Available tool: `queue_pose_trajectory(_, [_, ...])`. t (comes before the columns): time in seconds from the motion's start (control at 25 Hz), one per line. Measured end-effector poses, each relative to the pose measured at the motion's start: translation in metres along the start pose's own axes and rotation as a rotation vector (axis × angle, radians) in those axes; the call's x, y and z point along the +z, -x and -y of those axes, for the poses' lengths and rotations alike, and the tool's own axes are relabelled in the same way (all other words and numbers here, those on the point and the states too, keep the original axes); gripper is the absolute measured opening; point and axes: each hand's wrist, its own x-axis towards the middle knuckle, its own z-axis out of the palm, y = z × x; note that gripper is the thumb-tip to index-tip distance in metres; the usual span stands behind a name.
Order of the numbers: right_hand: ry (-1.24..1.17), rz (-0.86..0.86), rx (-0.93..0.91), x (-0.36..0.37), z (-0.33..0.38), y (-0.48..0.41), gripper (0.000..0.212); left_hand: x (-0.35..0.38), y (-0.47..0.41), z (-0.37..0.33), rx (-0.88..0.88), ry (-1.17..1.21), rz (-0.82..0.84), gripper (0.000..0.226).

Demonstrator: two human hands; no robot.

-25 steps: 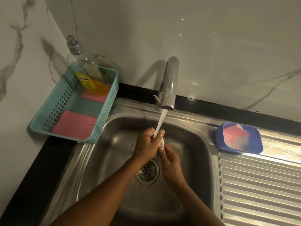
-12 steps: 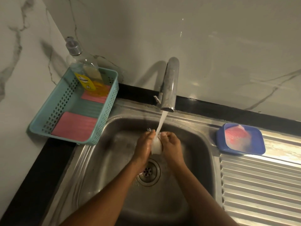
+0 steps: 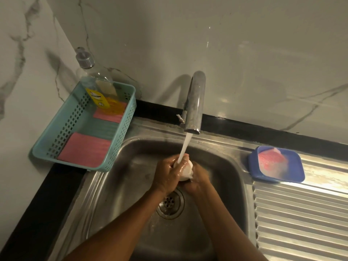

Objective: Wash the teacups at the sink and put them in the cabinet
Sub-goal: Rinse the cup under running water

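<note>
Fingers of L hand (image 3: 166,176) & R hand (image 3: 200,179) wrap white teacup (image 3: 186,171) held btwn them under tap (image 3: 194,102).

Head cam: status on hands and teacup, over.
Grip: left hand and right hand both curled round the teacup. Held under the tap stream, above the sink basin. Nothing blocks the hands.

Fixtures: one sink (image 3: 120,185), one tap (image 3: 194,102), one drain (image 3: 170,204). Hands: two, left hand (image 3: 166,175) and right hand (image 3: 199,178). Teacup (image 3: 186,169): one in view. One teal basket (image 3: 120,129) contains two pink pads (image 3: 84,148), possibly sponges, and one bottle (image 3: 96,80). One blue dish (image 3: 253,162); one pink soap bar (image 3: 271,160).
</note>
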Motion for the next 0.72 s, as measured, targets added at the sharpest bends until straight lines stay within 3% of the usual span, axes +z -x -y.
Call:
queue_pose_trajectory(0.12, [-0.129, 0.098, -0.092, 0.009, -0.014, 0.003, 0.037, 0.014, 0.002, -0.015, -0.12, -0.2, -0.304, 0.039])
queue_pose_trajectory(0.2, [-0.07, 0.141, -0.194, 0.01, -0.026, 0.01, 0.044, 0.015, -0.002, -0.026, -0.27, -0.3, -0.369, 0.048])
queue_pose_trajectory(0.32, [0.322, 0.03, -0.464, -0.002, -0.041, 0.001, 0.053, 0.006, -0.016, -0.029, -0.52, -0.237, -0.195, 0.049])
queue_pose_trajectory(0.4, [0.513, -0.073, -0.569, -0.01, -0.039, -0.004, 0.064, 0.007, -0.015, -0.025, -0.546, -0.156, -0.014, 0.044])
queue_pose_trajectory(0.52, [0.571, -0.215, -0.493, -0.01, -0.022, -0.005, 0.07, 0.017, 0.007, -0.019, -0.404, 0.007, 0.109, 0.03])
queue_pose_trajectory(0.56, [0.522, -0.233, -0.398, -0.007, -0.017, -0.005, 0.071, 0.018, 0.013, -0.011, -0.316, 0.025, 0.103, 0.039])
queue_pose_trajectory(0.64, [0.442, -0.125, -0.289, -0.006, -0.013, -0.002, 0.075, 0.016, 0.022, 0.001, -0.15, 0.02, -0.021, 0.048])
queue_pose_trajectory(0.72, [0.448, 0.057, -0.307, -0.01, -0.019, 0.003, 0.071, 0.006, 0.022, 0.003, -0.006, -0.007, -0.249, 0.023])
